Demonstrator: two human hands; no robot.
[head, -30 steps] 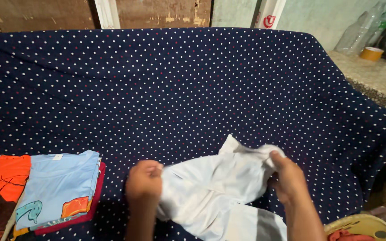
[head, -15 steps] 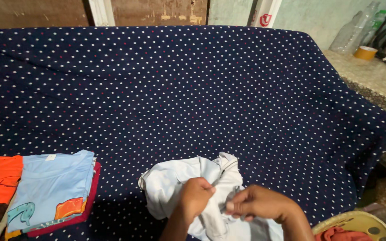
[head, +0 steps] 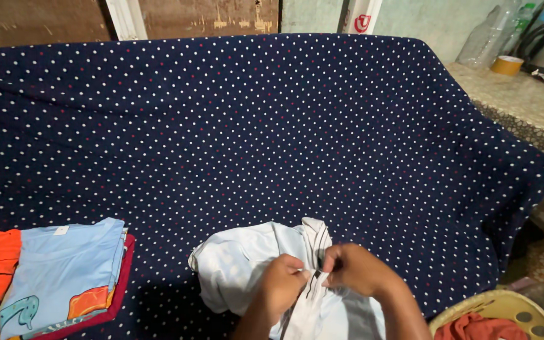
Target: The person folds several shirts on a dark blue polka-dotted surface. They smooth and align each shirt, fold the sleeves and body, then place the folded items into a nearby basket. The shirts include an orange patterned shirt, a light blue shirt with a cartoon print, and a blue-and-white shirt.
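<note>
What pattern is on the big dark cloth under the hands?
The navy blue cloth has small white and red polka dots, seen in the head view.

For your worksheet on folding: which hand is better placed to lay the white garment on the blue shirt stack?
Probably the left hand: it grips the white garment on the side nearer the blue shirt stack.

A small white label [head: 62, 230] sits at the neck of the folded light-blue shirt [head: 64, 271], lower left

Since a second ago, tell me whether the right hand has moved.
Yes. The right hand has moved left, away from the yellow basket, to meet the left hand on the white garment.
</note>
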